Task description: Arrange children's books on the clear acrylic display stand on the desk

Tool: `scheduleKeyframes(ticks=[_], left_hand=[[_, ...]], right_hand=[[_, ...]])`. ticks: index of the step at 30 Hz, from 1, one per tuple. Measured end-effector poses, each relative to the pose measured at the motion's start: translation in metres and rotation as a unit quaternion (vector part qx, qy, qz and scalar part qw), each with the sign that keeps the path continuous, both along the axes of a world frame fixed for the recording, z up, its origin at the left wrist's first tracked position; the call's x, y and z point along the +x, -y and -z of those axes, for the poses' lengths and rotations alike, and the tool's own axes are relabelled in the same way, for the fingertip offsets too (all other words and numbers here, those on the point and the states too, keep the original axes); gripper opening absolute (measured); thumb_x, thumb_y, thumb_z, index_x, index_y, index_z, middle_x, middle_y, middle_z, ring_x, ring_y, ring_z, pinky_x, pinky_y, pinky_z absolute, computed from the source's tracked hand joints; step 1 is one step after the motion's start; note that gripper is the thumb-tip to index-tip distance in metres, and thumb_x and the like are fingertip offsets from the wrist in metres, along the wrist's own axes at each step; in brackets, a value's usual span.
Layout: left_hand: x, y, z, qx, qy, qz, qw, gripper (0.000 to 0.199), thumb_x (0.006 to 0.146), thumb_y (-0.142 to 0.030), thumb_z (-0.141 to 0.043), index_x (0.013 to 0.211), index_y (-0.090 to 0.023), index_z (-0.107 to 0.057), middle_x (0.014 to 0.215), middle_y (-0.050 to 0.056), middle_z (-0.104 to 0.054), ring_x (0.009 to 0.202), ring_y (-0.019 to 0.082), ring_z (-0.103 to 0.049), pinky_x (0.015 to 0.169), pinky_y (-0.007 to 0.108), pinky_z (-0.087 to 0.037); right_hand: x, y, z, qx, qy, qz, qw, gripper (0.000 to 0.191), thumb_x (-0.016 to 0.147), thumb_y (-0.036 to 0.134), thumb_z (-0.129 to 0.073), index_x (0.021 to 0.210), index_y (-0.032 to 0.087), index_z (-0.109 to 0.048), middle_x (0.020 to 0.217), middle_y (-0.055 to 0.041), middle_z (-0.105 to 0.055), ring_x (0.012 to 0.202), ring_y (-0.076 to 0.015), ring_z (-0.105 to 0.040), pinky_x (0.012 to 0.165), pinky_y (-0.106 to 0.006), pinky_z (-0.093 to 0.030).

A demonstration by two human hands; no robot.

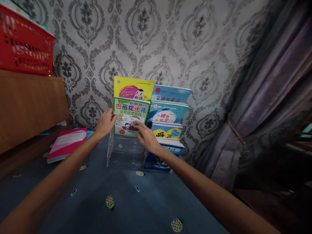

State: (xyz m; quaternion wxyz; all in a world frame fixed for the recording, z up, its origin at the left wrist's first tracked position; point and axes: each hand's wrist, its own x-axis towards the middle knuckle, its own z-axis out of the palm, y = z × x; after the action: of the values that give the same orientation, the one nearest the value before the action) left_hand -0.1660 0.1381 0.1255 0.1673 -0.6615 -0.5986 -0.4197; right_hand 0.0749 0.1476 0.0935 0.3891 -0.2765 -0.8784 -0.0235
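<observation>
A clear plastic rack stands against the wall with books in tiers. At its left, a green picture book stands upright in front of a yellow book. My left hand is at the green book's left edge, its fingers bent and partly hidden. Across the lower right of that cover lies my right hand, fingers apart and touching the front. On the rack's right side stand a light blue book, a teal book, a yellow and blue book and a dark blue book.
Pink and red books lie at the left on the dark blue patterned cloth. A red basket sits on a brown wooden cabinet at the far left. A grey-purple curtain hangs at the right.
</observation>
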Motion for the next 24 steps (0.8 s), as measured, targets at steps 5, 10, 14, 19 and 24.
scheduleKeyframes(ticks=[5, 10, 14, 19, 24], left_hand=[[-0.001, 0.003, -0.001, -0.024, 0.002, -0.009, 1.0, 0.026, 0.101, -0.036, -0.036, 0.093, -0.021, -0.055, 0.091, 0.009, -0.068, 0.089, 0.026, -0.064, 0.074, 0.032, -0.042], [0.0, -0.001, -0.003, -0.03, 0.033, 0.0, 0.999, 0.028, 0.101, -0.034, -0.032, 0.087, -0.022, -0.054, 0.083, 0.006, -0.068, 0.084, 0.023, -0.063, 0.074, 0.031, -0.041], [0.0, -0.006, -0.004, -0.029, 0.045, 0.009, 0.998, 0.03, 0.101, -0.035, -0.032, 0.082, -0.022, -0.052, 0.081, 0.006, -0.068, 0.081, 0.022, -0.063, 0.074, 0.03, -0.041], [-0.002, -0.004, -0.002, -0.025, 0.047, 0.019, 0.998, 0.033, 0.101, -0.036, -0.03, 0.08, -0.023, -0.051, 0.08, 0.006, -0.067, 0.081, 0.022, -0.062, 0.074, 0.03, -0.043], [-0.003, 0.001, 0.0, -0.022, 0.052, 0.036, 0.998, 0.032, 0.101, -0.037, -0.029, 0.081, -0.023, -0.051, 0.08, 0.006, -0.066, 0.082, 0.023, -0.063, 0.074, 0.031, -0.044]], right_hand=[[0.002, 0.002, -0.003, 0.015, -0.021, -0.007, 1.0, 0.038, 0.088, 0.006, -0.048, 0.121, 0.016, -0.064, 0.137, -0.0161, -0.061, 0.132, -0.0259, -0.055, 0.111, -0.047, -0.046], [0.006, 0.005, -0.007, 0.017, -0.042, -0.004, 0.999, 0.037, 0.088, 0.006, -0.047, 0.119, 0.016, -0.065, 0.138, -0.0156, -0.06, 0.131, -0.0263, -0.056, 0.108, -0.046, -0.049], [0.011, 0.007, -0.008, -0.001, -0.059, 0.002, 0.998, 0.038, 0.089, 0.007, -0.047, 0.12, 0.017, -0.065, 0.139, -0.0156, -0.059, 0.131, -0.0263, -0.056, 0.104, -0.045, -0.052], [0.017, 0.011, -0.004, -0.008, -0.052, 0.001, 0.999, 0.036, 0.09, 0.008, -0.047, 0.121, 0.017, -0.066, 0.136, -0.0172, -0.06, 0.128, -0.0278, -0.058, 0.101, -0.046, -0.054], [0.02, 0.022, 0.004, -0.006, -0.048, -0.007, 0.999, 0.034, 0.091, 0.009, -0.048, 0.118, 0.018, -0.067, 0.134, -0.0149, -0.062, 0.126, -0.0255, -0.059, 0.103, -0.045, -0.053]])
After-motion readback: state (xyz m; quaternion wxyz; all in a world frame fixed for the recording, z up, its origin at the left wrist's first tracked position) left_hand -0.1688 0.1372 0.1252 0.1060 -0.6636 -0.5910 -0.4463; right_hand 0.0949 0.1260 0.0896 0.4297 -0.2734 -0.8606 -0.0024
